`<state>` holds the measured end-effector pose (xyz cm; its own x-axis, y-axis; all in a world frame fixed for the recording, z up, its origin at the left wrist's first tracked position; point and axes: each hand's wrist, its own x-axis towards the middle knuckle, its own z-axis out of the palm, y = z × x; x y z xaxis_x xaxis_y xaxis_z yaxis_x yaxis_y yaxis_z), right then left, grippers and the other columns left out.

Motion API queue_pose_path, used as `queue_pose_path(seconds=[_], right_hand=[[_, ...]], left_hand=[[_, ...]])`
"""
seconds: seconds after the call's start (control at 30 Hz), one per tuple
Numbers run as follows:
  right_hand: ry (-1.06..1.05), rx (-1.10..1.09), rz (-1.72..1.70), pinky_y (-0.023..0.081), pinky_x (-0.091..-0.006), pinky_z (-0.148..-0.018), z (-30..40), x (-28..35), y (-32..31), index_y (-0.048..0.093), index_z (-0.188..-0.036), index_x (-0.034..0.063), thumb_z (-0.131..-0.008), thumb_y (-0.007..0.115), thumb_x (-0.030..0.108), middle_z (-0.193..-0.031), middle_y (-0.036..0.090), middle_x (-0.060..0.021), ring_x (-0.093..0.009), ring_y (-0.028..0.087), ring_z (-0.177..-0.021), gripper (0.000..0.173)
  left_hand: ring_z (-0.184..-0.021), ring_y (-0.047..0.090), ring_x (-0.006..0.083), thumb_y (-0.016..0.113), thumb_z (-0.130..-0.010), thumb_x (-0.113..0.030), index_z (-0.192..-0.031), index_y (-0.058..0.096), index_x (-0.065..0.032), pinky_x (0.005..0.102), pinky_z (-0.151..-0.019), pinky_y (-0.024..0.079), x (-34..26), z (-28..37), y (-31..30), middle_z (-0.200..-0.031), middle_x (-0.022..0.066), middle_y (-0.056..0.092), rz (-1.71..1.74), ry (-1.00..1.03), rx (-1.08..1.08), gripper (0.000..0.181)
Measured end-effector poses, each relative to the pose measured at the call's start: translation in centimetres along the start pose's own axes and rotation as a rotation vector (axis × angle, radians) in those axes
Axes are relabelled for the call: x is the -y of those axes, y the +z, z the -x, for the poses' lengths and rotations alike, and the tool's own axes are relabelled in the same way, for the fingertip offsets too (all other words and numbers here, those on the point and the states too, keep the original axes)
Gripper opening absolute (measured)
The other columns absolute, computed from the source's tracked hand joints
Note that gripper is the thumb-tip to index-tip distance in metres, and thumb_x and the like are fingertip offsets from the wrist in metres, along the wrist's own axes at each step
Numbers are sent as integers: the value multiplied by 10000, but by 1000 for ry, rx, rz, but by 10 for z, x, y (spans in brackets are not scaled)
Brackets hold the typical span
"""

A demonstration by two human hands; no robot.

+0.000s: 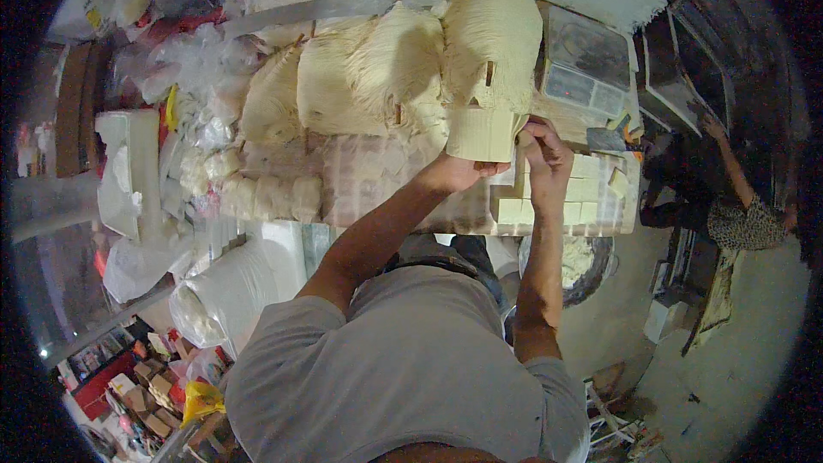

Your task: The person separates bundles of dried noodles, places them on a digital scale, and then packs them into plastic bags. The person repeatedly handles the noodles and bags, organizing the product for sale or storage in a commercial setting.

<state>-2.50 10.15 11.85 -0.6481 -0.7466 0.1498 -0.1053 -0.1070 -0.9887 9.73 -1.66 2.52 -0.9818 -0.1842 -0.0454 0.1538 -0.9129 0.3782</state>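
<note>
A pale yellow block of stacked thin dough sheets [482, 135] is held up at the table's front, before the largest dough heap. My left hand [464, 170] supports it from below, its fingers partly hidden behind the block. With thumb and fingers my right hand [546, 145] pinches the block's right edge near the upper corner. Beneath and beside my right forearm stand several cut dough stacks [582, 186] in rows on the table. Large heaps of layered pale dough [492, 32] rise behind the block, with short wooden sticks [490, 73] showing in them.
Wrapped pale bundles [276, 196] lie along the table's left front. A clear-lidded container [586, 61] stands at the right, above a scraper-like tool [607, 139]. Below the table's right end is a basin [591, 270] with pale dough. Another person [746, 218] is at far right.
</note>
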Motion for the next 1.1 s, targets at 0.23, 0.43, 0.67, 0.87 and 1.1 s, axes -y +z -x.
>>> queue_pose_path(seconds=[0.23, 0.43, 0.67, 0.87, 1.1], right_hand=[[18, 90, 14, 404, -364, -1071, 16, 33, 24, 396, -1480, 28, -829, 775, 152, -1343, 541, -145, -238, 522, -1239, 764], [72, 72, -76, 442, -366, -1021, 20, 43, 30, 383, -1491, 27, -822, 802, 179, -1329, 554, -166, -239, 551, -1199, 804], [68, 20, 2, 487, -341, -937, 28, 49, 38, 343, -1516, 38, -868, 769, 232, -1282, 594, -174, -221, 600, -1111, 799], [-67, 75, 161, 447, -388, -1033, 38, 42, 30, 262, -1559, 56, -868, 764, 239, -1411, 499, -244, -279, 543, -1247, 873], [22, 66, -59, 423, -428, -1069, 39, 37, 15, 258, -1572, 92, -892, 715, 291, -1476, 451, -264, -340, 495, -1326, 843]], left_hand=[[-942, 640, 131, 509, -1014, -500, -1340, 524, -200, 276, -638, 529, -6, 17, 44, -1117, -6, 652, -143, 153, -391, 444], [-992, 624, 109, 602, -1012, -299, -1351, 509, -149, 294, -747, 546, -1, 31, 53, -1181, 13, 640, -417, 321, -349, 382], [-859, 660, 148, 616, -989, -221, -1016, 612, -11, 343, -740, 534, -8, 22, 64, -925, 75, 698, -1073, 615, -488, 212], [-872, 703, 255, 695, -902, -236, -1050, 602, -4, 372, -735, 540, -7, 26, 81, -943, 165, 706, -1344, 639, -562, 291], [-873, 667, 194, 676, -879, -162, -1053, 617, -9, 337, -765, 526, -5, 27, 78, -953, 111, 695, -1198, 520, -583, 238]])
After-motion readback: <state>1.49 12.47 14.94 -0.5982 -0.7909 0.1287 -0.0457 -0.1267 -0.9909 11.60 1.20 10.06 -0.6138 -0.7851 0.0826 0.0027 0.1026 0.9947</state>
